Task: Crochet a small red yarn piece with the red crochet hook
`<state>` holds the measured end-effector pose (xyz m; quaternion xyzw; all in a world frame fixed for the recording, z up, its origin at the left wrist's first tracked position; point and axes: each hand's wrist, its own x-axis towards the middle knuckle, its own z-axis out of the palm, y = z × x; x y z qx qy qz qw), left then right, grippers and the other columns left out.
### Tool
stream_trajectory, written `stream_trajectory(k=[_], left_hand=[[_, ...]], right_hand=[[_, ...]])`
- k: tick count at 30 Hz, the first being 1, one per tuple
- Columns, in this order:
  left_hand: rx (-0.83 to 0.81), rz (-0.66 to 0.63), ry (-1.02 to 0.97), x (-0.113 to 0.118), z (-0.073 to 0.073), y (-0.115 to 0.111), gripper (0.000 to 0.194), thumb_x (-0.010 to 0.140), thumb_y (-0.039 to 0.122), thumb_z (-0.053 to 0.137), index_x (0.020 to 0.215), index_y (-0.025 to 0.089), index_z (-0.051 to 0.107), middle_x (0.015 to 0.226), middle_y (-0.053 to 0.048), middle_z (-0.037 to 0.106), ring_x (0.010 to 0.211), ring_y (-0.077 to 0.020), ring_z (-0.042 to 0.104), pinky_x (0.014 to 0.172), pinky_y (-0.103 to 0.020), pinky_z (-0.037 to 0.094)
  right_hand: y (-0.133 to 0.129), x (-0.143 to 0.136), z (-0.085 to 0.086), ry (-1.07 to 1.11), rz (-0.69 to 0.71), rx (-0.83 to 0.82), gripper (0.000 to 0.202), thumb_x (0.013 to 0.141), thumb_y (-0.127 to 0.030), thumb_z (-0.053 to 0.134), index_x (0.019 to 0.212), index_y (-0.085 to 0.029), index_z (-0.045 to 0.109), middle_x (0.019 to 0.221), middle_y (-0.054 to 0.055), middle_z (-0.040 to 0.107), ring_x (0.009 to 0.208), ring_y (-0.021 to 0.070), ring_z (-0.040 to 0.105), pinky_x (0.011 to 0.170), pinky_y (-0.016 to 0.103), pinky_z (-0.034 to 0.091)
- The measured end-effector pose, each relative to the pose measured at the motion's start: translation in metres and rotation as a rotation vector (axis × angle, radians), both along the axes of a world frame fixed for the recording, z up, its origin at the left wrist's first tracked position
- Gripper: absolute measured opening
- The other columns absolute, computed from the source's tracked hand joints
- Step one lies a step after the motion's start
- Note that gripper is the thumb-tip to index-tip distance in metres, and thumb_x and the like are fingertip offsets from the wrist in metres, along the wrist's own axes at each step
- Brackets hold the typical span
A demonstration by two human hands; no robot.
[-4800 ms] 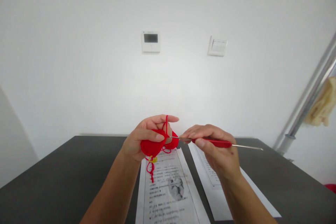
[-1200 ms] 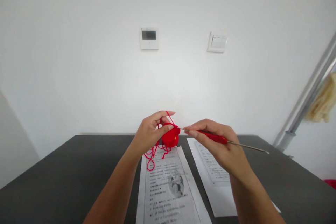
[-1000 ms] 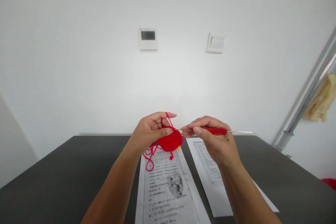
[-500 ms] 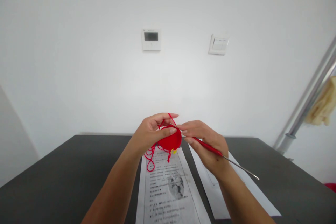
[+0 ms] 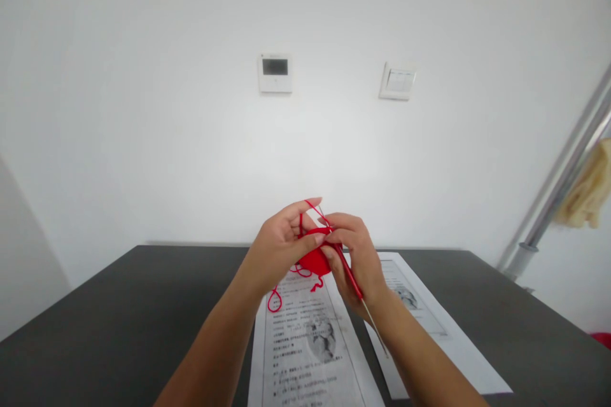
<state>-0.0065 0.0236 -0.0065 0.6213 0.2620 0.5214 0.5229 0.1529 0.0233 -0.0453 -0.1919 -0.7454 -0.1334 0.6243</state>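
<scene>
My left hand (image 5: 281, 245) pinches a small red crochet piece (image 5: 315, 261) between thumb and fingers. Red yarn (image 5: 312, 205) runs over its raised index finger, and loose loops dangle below. In my right hand (image 5: 357, 251) is a crochet hook (image 5: 350, 272) with a red grip and a metal shaft pointing down toward me. The hook's upper end reaches the top edge of the piece, by the taut yarn. Fingers of my right hand also touch the piece's right side. The exact stitch at the hook is too small to make out.
Two printed sheets lie on the dark table (image 5: 191, 305): one paper (image 5: 305, 362) below my hands, another paper (image 5: 458, 356) to the right. Behind stands a white wall with a thermostat (image 5: 275, 74) and a switch (image 5: 398, 81). A metal pole (image 5: 558, 203) slants at far right.
My right hand has moved left, closer to my left hand, and the hook has swung to a steeper angle. The crochet piece has turned, so its yellow bit no longer shows.
</scene>
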Motion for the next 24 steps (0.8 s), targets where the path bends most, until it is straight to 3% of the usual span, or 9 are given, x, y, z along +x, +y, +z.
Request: stream_trajectory(k=[3,5,13,17,20,24], left_hand=[[-0.199,-0.31,-0.12,-0.006,-0.001,0.01,0.05,0.069,0.02,0.085,0.118,0.013,0.075,0.09,-0.008,0.078,0.083,-0.0206,0.073,0.078,-0.03,0.054],[-0.242,-0.405,-0.154,-0.008,-0.003,0.014,0.045,0.067,0.018,0.086,0.111,0.013,0.078,0.093,-0.01,0.08,0.084,-0.0211,0.074,0.078,-0.029,0.054],[-0.222,-0.406,-0.169,-0.002,-0.006,0.012,0.048,0.075,0.023,0.089,0.121,0.017,0.075,0.097,-0.009,0.081,0.087,-0.0189,0.075,0.081,-0.027,0.054],[-0.226,-0.478,-0.195,-0.003,-0.006,0.011,0.047,0.074,0.022,0.089,0.119,0.018,0.076,0.098,-0.009,0.081,0.088,-0.0185,0.075,0.083,-0.027,0.054],[-0.267,-0.507,-0.175,-0.007,-0.006,0.011,0.049,0.071,0.023,0.09,0.118,0.018,0.077,0.098,-0.01,0.081,0.082,-0.0176,0.074,0.077,-0.025,0.053],[-0.279,-0.449,-0.165,-0.009,-0.006,0.01,0.054,0.066,0.025,0.091,0.118,0.019,0.078,0.09,-0.007,0.078,0.07,-0.0154,0.069,0.065,-0.024,0.048]], right_hand=[[-0.006,0.002,0.005,-0.058,0.102,-0.07,0.008,0.102,-0.024,0.054,0.107,-0.028,0.059,0.108,0.007,0.072,0.107,0.0244,0.069,0.091,0.043,0.061],[-0.012,0.006,0.011,-0.08,0.15,-0.141,0.009,0.102,-0.023,0.053,0.106,-0.028,0.06,0.105,0.006,0.074,0.107,0.0242,0.07,0.094,0.043,0.06],[-0.022,0.016,0.026,-0.119,0.163,-0.183,0.02,0.096,-0.011,0.061,0.103,-0.028,0.069,0.101,0.004,0.081,0.102,0.0232,0.074,0.091,0.042,0.062],[-0.025,0.02,0.028,-0.091,0.159,-0.174,0.021,0.094,-0.01,0.067,0.102,-0.028,0.073,0.103,0.004,0.082,0.103,0.0239,0.074,0.094,0.045,0.061],[-0.025,0.021,0.028,-0.057,0.209,-0.183,0.022,0.092,-0.01,0.071,0.102,-0.029,0.076,0.102,0.003,0.082,0.1,0.0234,0.074,0.093,0.045,0.061],[-0.025,0.02,0.026,-0.014,0.25,-0.199,0.024,0.093,-0.01,0.07,0.105,-0.03,0.078,0.093,0.003,0.082,0.091,0.0226,0.074,0.084,0.043,0.063]])
